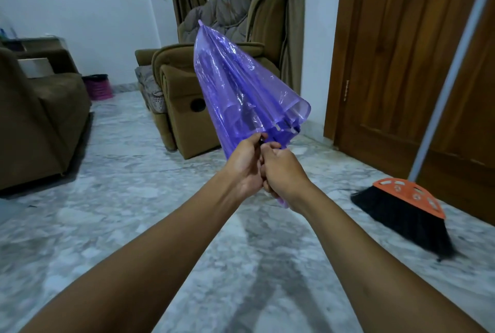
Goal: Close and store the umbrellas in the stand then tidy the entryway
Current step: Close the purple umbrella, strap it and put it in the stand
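At centre, above the floor (134,198), both hands hold the umbrella (241,86). Canopy collapsed but loose, tip pointing up and away.

Left hand (245,169): fingers curled, pinching a small dark part at the canopy's lower edge.

Right hand (285,176): closed tight around the handle (283,203), just below the left and touching it.

Handle mostly hidden; only a purple end shows under the right wrist. Shaft hard to read through the plastic. Broom (412,204) at right before the door (401,51), stick cut off at top.
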{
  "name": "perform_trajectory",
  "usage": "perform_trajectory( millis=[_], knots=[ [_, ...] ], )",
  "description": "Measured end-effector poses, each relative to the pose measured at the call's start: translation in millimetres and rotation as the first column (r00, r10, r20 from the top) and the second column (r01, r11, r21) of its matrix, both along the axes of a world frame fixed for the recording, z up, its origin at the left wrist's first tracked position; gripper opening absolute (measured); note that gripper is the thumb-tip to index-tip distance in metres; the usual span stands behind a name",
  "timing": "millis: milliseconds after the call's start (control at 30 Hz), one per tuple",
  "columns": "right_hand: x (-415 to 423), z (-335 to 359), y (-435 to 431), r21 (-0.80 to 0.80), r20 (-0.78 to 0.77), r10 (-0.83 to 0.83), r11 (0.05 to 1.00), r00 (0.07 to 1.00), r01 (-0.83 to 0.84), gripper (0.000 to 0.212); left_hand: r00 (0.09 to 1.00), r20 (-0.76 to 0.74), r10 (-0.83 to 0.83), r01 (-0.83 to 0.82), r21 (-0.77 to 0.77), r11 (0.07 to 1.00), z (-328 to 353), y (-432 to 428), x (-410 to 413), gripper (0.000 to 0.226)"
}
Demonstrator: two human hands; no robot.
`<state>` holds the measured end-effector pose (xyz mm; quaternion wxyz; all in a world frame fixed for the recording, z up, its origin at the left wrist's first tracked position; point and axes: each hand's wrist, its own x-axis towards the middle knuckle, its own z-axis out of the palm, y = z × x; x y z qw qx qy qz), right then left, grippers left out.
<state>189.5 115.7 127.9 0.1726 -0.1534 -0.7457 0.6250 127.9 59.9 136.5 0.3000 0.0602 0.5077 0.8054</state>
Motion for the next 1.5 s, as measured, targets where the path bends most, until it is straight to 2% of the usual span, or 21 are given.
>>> perform_trajectory(
  millis=[100, 500, 600, 833, 1033, 1100, 1233, 1367, 1500],
  knots=[
    [1.3, -0.6, 1.3, 0.035, -0.003, 0.007, 0.999, 1.0, -0.007, 0.043, 0.999, 0.006, 0.048, -0.048, 0.013, 0.999, 0.6, -0.6, -3.5, 0.027],
    [6.6, 3.0, 2.3, -0.038, 0.016, 0.05, 0.998, 0.999, -0.049, 0.035, 0.995, -0.093, -0.039, 0.044, 0.043, 0.998, 6.5, -12.6, -8.4, 0.029],
    [5.0, 2.5, 2.2, -0.052, 0.004, 0.064, 0.997, 0.998, -0.064, 0.037, 0.997, -0.075, -0.014, 0.019, 0.065, 0.998, 9.2, -15.1, -10.7, 0.028],
    [6.0, 8.8, 3.5, 0.042, 0.013, 0.026, 0.999, 1.0, -0.026, 0.036, 1.0, -0.011, -0.012, 0.013, 0.074, 0.997, 10.0, -10.1, -6.0, 0.026],
    [-1.1, 10.1, 4.1, 0.027, -0.07, -0.035, 0.999, 0.997, 0.037, 0.041, 1.0, 0.008, -0.014, 0.013, 0.07, 0.997, 11.8, -6.7, -1.5, 0.024],
    [-2.6, 7.9, 2.9, -0.019, -0.077, -0.053, 0.999, 0.996, 0.051, 0.042, 1.0, 0.01, -0.023, 0.023, 0.053, 0.998, 12.3, -5.8, 1.1, 0.028],
    [-2.2, 8.2, 3.6, -0.09, -0.073, -0.044, 0.995, 0.996, 0.037, 0.039, 0.998, 0.003, -0.059, 0.059, 0.025, 0.998, 11.2, -4.8, 4.9, 0.058],
    [-0.7, 7.3, 7.8, -0.097, -0.05, -0.027, 0.995, 0.998, 0.022, 0.034, 0.998, 0.036, -0.045, 0.044, 0.045, 0.998, 9.4, -5.0, 8.7, 0.032],
    [-2.2, 2.0, 9.3, -0.123, -0.034, -0.014, 0.992, 0.999, 0.009, 0.036, 0.998, 0.026, -0.065, 0.064, 0.04, 0.997, 6.7, -4.3, 4.8, 0.029]
  ],
)
